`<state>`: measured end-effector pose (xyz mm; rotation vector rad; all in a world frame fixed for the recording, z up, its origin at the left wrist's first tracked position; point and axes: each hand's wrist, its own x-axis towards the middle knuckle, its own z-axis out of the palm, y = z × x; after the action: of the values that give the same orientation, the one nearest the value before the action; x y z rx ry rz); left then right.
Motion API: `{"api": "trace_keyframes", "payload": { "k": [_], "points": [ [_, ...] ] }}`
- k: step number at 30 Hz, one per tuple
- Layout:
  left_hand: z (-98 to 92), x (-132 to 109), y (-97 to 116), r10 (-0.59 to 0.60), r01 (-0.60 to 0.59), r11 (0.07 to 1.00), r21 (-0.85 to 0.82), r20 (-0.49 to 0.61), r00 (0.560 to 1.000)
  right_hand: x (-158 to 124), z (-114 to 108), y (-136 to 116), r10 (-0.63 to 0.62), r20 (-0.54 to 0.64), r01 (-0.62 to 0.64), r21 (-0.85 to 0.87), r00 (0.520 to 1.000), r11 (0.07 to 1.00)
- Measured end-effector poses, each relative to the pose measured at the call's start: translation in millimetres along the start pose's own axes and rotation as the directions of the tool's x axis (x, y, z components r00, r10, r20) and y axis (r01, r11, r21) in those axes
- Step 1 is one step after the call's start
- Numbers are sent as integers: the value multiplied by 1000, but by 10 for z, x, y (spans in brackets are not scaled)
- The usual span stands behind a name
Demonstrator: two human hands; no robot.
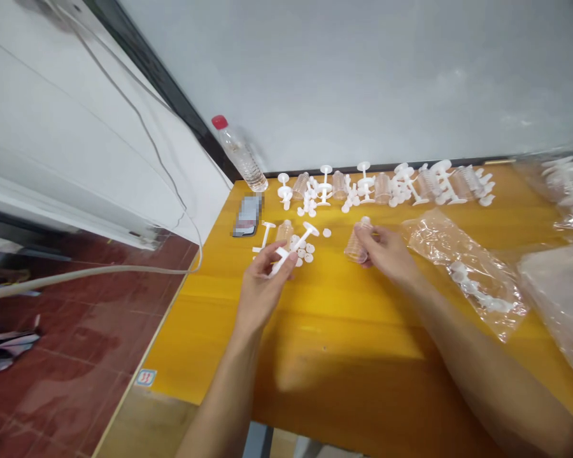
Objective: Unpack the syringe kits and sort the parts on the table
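Note:
A white plunger-like part (302,240) is held tilted in my left hand (267,275), whose fingers are closed round its lower end. Its round disc end points up and to the right. My right hand (386,249) grips a clear ribbed plastic cup (356,243) with a narrow tip, on the right. Behind my left hand stand another clear cup (285,230) and a second white plunger (266,235). Several small white discs (309,249) lie beside them, with a single disc (327,233) off to the right.
Along the back edge of the yellow table (315,318) lie groups of clear cups and white parts (339,184). A red-capped bottle (241,156) and a phone (248,215) are at the left. Plastic bags (439,238) with white parts lie at the right.

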<state>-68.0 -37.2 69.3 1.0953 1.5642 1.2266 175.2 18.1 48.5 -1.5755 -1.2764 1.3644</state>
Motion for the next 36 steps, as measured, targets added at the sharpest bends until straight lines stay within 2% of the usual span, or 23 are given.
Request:
{"api": "trace_keyframes", "payload": {
  "k": [2, 4, 8, 13, 18, 20, 23, 26, 29, 36],
  "points": [
    [86, 112, 32, 20, -20, 1000, -8, 24, 1000, 69, 36, -21, -36, 7, 37, -274, 999, 961],
    [202, 216, 48, 58, -60, 997, 40, 47, 997, 96, 112, -16, -68, 30, 74, -485, 997, 871],
    [359, 339, 20, 127, -131, 980, 152, 35, 991, 78, 257, 42, -101, 51, 109, -673, 994, 732],
    [406, 441, -118, 197, -195, 923, 331, 28, 980, 94, 308, 74, -107, 38, 101, -723, 994, 684],
    [511, 548, -208, 345, -345, 713, 610, 123, 931, 130, 325, 64, -137, 11, 100, -745, 990, 660],
    [531, 572, -210, 387, -401, 630, 664, 180, 905, 138, 328, 70, -150, 8, 106, -744, 989, 660],
    [505, 602, -197, 428, -466, 559, 686, 242, 871, 154, 322, 90, -164, 4, 113, -740, 986, 663],
    [454, 640, -174, 429, -508, 518, 688, 305, 850, 172, 319, 103, -178, 0, 120, -736, 984, 667],
    [423, 684, -148, 378, -521, 494, 695, 368, 849, 201, 336, 93, -193, 0, 132, -730, 981, 671],
    [389, 750, -156, 329, -472, 494, 731, 345, 879, 294, 383, 20, -228, 5, 166, -703, 974, 692]
  ]
}}
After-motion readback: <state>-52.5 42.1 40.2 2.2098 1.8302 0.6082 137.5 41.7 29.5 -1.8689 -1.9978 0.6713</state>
